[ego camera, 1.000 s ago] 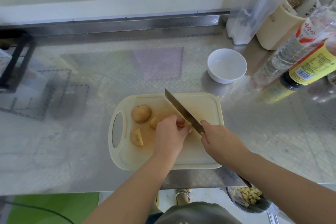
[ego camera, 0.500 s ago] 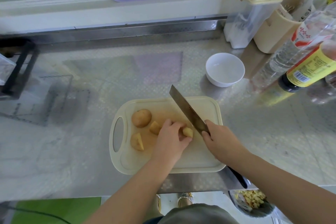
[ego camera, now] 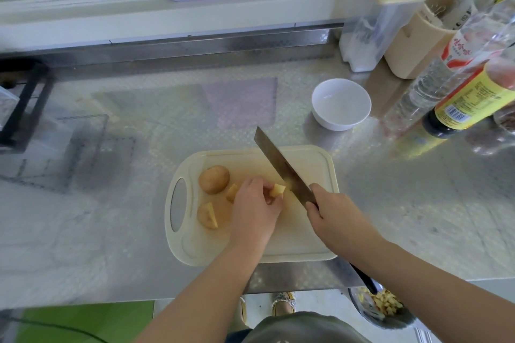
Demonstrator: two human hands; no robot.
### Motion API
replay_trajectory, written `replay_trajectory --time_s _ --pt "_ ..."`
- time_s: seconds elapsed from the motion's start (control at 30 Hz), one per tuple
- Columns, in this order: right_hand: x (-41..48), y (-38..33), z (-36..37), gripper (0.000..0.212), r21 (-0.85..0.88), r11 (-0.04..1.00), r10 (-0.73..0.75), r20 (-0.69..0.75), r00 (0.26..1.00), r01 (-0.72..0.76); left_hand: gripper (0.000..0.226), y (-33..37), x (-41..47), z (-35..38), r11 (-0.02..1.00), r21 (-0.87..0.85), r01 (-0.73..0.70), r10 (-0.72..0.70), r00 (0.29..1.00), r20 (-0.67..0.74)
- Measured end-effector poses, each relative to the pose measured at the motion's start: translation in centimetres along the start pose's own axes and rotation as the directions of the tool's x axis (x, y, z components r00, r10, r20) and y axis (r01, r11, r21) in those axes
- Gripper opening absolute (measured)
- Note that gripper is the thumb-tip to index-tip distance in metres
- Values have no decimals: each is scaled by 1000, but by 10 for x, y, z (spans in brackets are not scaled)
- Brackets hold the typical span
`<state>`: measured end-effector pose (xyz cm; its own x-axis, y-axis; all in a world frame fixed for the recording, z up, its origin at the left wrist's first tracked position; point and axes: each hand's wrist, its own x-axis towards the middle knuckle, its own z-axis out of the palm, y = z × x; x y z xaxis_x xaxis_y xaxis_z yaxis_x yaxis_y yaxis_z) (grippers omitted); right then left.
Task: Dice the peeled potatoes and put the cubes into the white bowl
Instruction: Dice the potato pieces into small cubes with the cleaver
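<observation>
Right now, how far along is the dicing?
Early. One potato is cut into chunks on the cream plastic cutting board. Left hand holds a yellow potato chunk; right hand holds the steel cleaver. Round whole potato uncut; white bowl empty.

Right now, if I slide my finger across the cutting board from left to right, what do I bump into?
Handle hole → whole potato → left hand holding a potato piece → knife → right hand.
</observation>
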<state>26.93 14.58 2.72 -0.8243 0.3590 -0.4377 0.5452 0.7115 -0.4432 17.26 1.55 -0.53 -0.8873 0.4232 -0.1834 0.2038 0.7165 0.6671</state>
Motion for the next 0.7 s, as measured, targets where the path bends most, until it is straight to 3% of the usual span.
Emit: replay_trajectory --time_s 0.2,0.7 --pt "0 -3 13 24 -38 999 0 2 1000 0 13 -4 -8 8 995 -92 25 -30 998 -50" --pt "14 -13 19 25 -145 989 -8 54 998 16 10 -8 -6 10 995 -99 10 -13 999 -33"
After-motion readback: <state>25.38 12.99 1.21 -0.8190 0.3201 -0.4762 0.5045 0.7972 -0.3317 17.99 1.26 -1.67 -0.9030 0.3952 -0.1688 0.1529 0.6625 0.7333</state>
